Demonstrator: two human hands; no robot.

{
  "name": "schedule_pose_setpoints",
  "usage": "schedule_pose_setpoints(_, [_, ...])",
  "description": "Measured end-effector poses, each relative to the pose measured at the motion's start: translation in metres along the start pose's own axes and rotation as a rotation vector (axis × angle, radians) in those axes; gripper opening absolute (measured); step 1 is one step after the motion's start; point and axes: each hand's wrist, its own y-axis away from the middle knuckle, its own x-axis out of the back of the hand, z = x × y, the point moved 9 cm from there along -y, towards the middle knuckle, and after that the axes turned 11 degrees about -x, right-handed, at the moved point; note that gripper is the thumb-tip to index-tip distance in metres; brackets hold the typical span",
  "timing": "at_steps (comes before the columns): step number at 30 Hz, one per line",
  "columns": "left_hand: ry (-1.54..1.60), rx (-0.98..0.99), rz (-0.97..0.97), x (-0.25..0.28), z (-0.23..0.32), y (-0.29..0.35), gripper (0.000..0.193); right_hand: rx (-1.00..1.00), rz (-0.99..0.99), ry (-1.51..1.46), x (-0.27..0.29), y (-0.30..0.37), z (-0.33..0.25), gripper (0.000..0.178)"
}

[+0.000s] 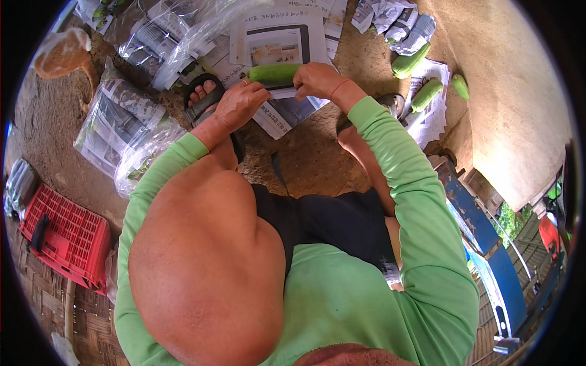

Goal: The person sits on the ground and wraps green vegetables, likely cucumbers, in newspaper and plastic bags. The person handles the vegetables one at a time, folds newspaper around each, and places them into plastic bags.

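Note:
A long green cucumber (276, 74) lies crosswise on printed paper sheets (311, 24) on the ground in front of me. My left hand (239, 105) is at its left end, fingers pinched on the near edge of a newspaper sheet (282, 93). At the cucumber's right end, my right hand (320, 82) has its fingers curled down on the same edge. The fingertips are partly hidden. More newspaper (278, 122) lies beneath, between my sandalled feet.
Loose cucumbers (411, 60) and a paper stack (427, 125) lie to the right, below newspaper-wrapped bundles (409, 24). Clear plastic bags (125, 116) of wrapped bundles stand left. Farther left are a brown-and-white animal (64, 53) and a red plastic crate (67, 235).

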Motion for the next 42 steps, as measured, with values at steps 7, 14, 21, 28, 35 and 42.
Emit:
schedule_pose_setpoints(7, [-0.005,-0.004,0.001,0.001,0.002,-0.001,0.016,-0.030,-0.014,0.008,-0.001,-0.002,0.001,0.030])
schedule_pose_setpoints(14, [-0.010,-0.020,0.009,0.001,0.002,-0.001,0.016,0.009,0.031,-0.001,0.001,0.001,0.000,0.021])
schedule_pose_setpoints(21, [0.024,0.066,-0.010,-0.002,-0.006,0.003,0.027,0.023,0.177,0.006,-0.004,0.006,-0.001,0.013])
schedule_pose_setpoints(28, [0.340,0.623,0.291,0.023,-0.056,0.036,0.057,0.182,0.457,0.015,0.003,0.036,-0.007,0.009])
schedule_pose_setpoints(35, [0.384,0.590,0.194,0.009,-0.069,0.028,0.053,0.205,0.679,0.149,0.029,0.042,-0.017,0.007])
schedule_pose_setpoints(42, [0.344,0.502,0.253,0.020,-0.055,0.005,0.040,0.257,0.703,0.138,0.033,0.031,-0.016,0.011])
